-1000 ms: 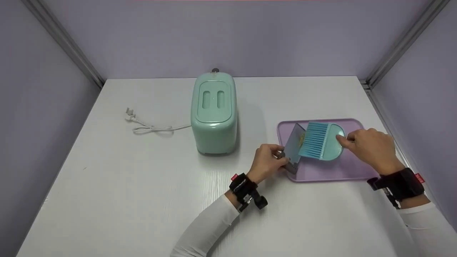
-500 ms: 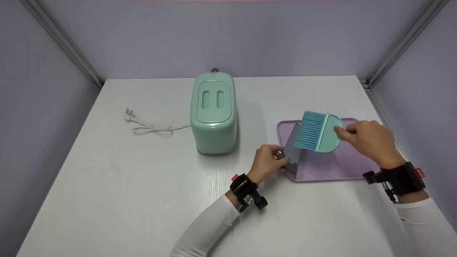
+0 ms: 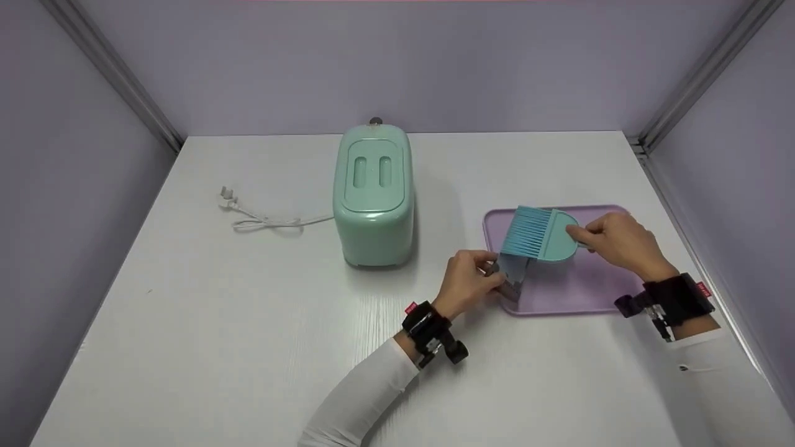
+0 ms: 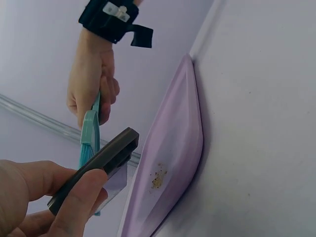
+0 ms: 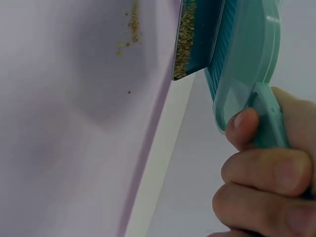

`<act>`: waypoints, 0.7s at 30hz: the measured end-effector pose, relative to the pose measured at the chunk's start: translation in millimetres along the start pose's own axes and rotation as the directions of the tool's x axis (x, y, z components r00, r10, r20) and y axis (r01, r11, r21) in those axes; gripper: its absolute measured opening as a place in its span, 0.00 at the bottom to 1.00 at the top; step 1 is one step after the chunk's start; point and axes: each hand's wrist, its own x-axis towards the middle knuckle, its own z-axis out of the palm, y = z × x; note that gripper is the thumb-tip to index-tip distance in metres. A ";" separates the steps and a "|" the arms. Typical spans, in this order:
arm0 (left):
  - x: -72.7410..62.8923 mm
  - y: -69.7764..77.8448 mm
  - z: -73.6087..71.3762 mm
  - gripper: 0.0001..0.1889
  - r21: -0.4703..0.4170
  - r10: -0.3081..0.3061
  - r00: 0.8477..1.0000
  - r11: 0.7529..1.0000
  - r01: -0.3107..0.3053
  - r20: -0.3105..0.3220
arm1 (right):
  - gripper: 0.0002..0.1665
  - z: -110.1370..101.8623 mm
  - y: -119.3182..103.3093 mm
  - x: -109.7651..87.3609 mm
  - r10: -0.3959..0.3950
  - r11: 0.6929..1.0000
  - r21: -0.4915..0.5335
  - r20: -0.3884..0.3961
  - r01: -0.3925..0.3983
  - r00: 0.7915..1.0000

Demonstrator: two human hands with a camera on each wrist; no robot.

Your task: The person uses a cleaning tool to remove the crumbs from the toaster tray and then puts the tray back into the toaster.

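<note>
My left hand (image 3: 466, 282) pinches the dark grey handle (image 4: 94, 168) of a metal crumb tray (image 3: 514, 267) above the left end of a purple tray (image 3: 584, 298). A teal brush (image 3: 560, 239) is gripped in my right hand (image 3: 621, 245). Its blue bristles lie over the upper part of the crumb tray and hide it in the head view. In the right wrist view, brown crumbs (image 5: 185, 42) line one edge of the crumb tray, close by the bristles. Fallen crumbs (image 4: 158, 177) show on the purple tray in the left wrist view.
A mint-green toaster (image 3: 374, 198) with its lid on stands left of the purple tray. Its white cord (image 3: 273, 222), bundled and ending in a plug (image 3: 227, 197), lies to the left. Purple walls border the white table (image 3: 217, 323) at the back and sides.
My right hand lifted the brush off the crumb tray, then brought it left and back down over the tray. My left hand has stayed in place with the crumb tray.
</note>
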 end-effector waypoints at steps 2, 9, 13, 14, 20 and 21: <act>0.0 0.8 0.0 0.19 -0.007 -0.004 1.000 1.000 0.004 0.004 | 0.29 1.5 3.6 -0.6 0.008 1.000 0.006 0.009 -0.008 1.000; -0.7 2.3 -2.8 0.18 -0.033 -0.016 1.000 0.999 0.016 0.001 | 0.30 0.5 9.3 -4.8 0.027 0.999 -0.025 0.022 -0.026 0.999; -0.8 1.6 -3.6 0.18 -0.031 -0.005 1.000 1.000 0.005 0.004 | 0.32 -2.7 11.4 -7.6 0.033 0.997 -0.075 0.034 -0.030 0.999; -0.8 1.4 -3.6 0.18 -0.025 -0.003 1.000 1.000 0.003 0.004 | 0.33 -4.2 11.9 -8.6 0.032 0.996 -0.090 0.034 -0.029 0.999; -0.3 0.5 -3.1 0.17 0.006 0.013 1.000 1.000 -0.013 0.012 | 0.33 -17.4 11.4 -14.4 0.025 0.989 -0.148 -0.024 -0.029 0.999; -0.2 0.3 -3.1 0.16 0.011 0.018 1.000 1.000 -0.018 0.015 | 0.33 -19.7 10.1 -15.4 0.023 0.988 -0.154 -0.044 -0.030 0.999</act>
